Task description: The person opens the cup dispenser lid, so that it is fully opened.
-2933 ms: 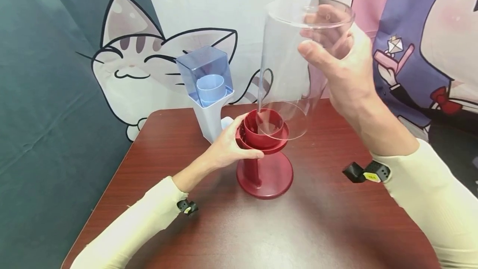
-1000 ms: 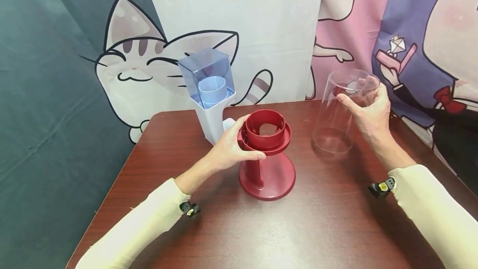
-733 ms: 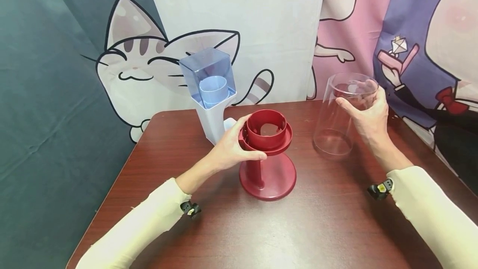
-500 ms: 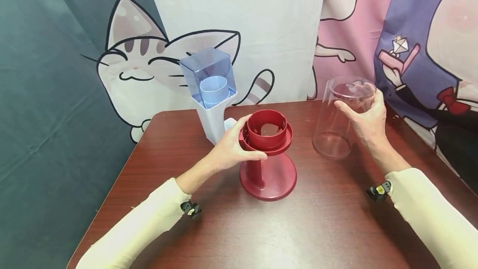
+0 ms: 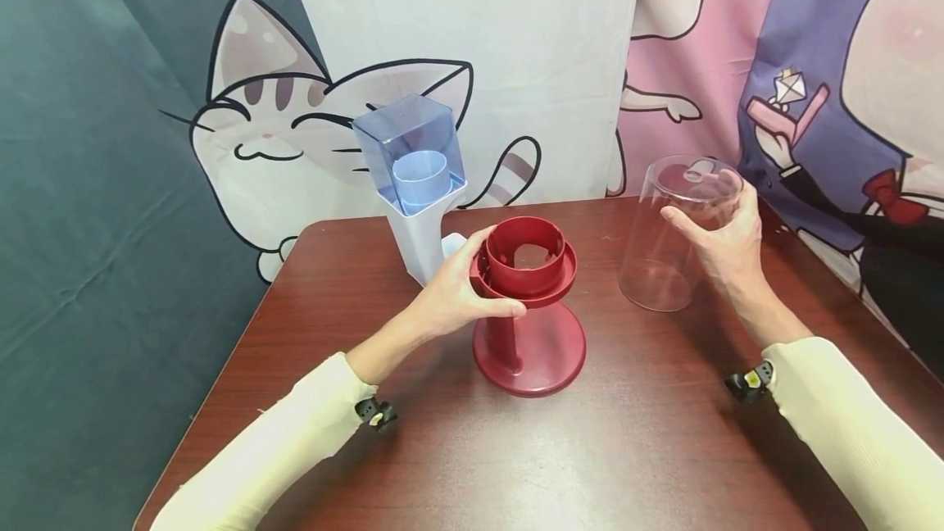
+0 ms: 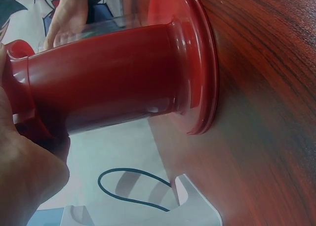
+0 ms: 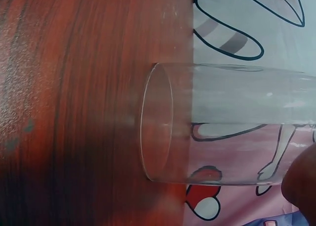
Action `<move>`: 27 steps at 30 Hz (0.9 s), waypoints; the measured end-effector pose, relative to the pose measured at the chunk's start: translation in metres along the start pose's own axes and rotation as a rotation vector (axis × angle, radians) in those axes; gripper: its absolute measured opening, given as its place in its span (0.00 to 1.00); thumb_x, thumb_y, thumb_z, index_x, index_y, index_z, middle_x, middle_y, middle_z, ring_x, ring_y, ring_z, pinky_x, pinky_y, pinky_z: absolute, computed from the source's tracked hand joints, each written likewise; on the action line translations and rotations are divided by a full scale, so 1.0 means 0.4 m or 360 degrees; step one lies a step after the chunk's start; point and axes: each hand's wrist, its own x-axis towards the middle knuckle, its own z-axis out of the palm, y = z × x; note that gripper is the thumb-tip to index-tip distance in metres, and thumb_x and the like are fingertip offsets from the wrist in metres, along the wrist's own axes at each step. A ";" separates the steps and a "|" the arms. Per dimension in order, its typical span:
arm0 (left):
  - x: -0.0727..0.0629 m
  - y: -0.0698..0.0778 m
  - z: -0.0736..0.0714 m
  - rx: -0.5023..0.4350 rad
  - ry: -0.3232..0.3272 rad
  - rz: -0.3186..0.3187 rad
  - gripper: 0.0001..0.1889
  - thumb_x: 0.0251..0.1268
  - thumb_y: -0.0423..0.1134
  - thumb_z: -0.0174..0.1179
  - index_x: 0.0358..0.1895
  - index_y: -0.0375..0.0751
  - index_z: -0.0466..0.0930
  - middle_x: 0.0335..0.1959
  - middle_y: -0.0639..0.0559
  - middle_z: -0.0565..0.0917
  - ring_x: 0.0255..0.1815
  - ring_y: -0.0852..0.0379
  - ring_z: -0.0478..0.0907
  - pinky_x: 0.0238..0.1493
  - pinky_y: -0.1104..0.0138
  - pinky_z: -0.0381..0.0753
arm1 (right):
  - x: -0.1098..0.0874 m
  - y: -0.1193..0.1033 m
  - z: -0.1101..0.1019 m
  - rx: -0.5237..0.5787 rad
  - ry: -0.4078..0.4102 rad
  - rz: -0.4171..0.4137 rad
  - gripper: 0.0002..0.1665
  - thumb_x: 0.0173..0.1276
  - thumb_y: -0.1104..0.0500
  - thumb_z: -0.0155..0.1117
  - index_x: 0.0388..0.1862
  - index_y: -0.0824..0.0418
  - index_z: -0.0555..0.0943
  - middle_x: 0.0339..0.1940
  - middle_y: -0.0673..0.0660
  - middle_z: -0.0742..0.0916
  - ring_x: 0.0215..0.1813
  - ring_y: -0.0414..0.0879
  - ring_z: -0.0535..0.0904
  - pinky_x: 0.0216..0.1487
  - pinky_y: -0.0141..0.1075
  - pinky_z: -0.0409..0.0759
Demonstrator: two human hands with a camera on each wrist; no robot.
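Note:
My left hand (image 5: pixel 457 289) grips the collar of a red stand (image 5: pixel 527 367), which looks like a dispenser base: a round cup on a stem over a disc foot. Upright on the table, its cup stands uncovered. In the left wrist view, the stem (image 6: pixel 108 77) runs from my hand down to the foot. To the right, my right hand (image 5: pixel 726 240) holds a clear cylinder (image 5: pixel 656 244) near its upper end, thumb on the near side and fingers behind. The cylinder's lower rim is at the tabletop, as the right wrist view of the clear cylinder (image 7: pixel 227 97) also suggests; firm contact is hard to tell.
Behind the left hand stands a white dispenser (image 5: pixel 416 236) with a see-through blue square top (image 5: pixel 406 125). The brown wooden table (image 5: pixel 627 449) ends at a cartoon-printed backdrop (image 5: pixel 546 64). Dark green cloth (image 5: pixel 96 228) hangs at the left.
My right hand has carried the clear cylinder from above the red cup rightward and down to the table. Lately its top has dipped slightly. The left hand keeps its grip in place.

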 end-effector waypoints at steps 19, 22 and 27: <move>0.015 0.000 0.002 0.0059 0.0120 0.0017 0.48 0.52 0.40 0.83 0.77 0.55 0.67 0.68 0.59 0.78 0.67 0.54 0.75 0.55 0.56 0.88 | -0.009 0.013 -0.009 -0.0053 -0.0062 -0.0109 0.56 0.60 0.58 0.84 0.81 0.58 0.61 0.74 0.58 0.77 0.75 0.44 0.71 0.74 0.27 0.63; 0.028 0.000 0.001 0.0097 0.0173 0.0033 0.47 0.52 0.42 0.83 0.77 0.54 0.68 0.67 0.59 0.79 0.65 0.55 0.77 0.56 0.57 0.88 | -0.009 0.014 -0.007 -0.0044 -0.0056 -0.0117 0.56 0.59 0.59 0.83 0.81 0.59 0.62 0.73 0.59 0.77 0.74 0.45 0.71 0.74 0.27 0.64; 0.064 0.009 0.001 0.0193 0.0257 0.0004 0.49 0.51 0.47 0.84 0.78 0.53 0.68 0.66 0.59 0.80 0.63 0.58 0.79 0.57 0.60 0.87 | -0.010 0.015 -0.005 -0.0009 -0.0057 -0.0144 0.54 0.59 0.62 0.83 0.80 0.58 0.63 0.72 0.61 0.78 0.73 0.47 0.72 0.73 0.27 0.65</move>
